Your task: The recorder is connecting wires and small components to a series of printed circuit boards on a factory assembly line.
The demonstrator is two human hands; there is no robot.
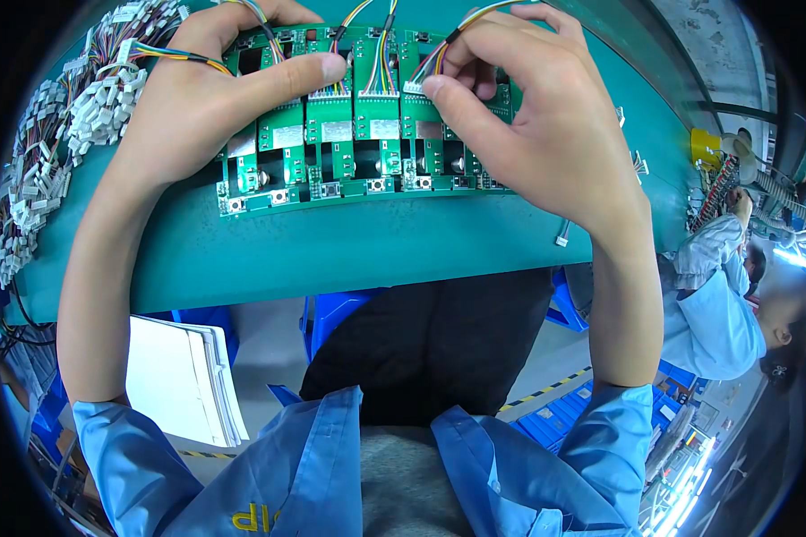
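A green panel of joined circuit boards lies on the green table, with several multicoloured wire cables plugged in along its upper half. My left hand spans the panel's left side. Its thumb rests on the board beside a white connector, and its fingers reach round the far edge, partly out of view. At another board, my right hand pinches the wires of a cable by its white connector between thumb and index finger. That connector sits at the board's socket; how deep it is seated cannot be seen.
Bundles of cables with white connectors are heaped at the table's left. A loose cable end lies right of the panel. White papers are below the table's near edge. Another person in light blue works at the far right.
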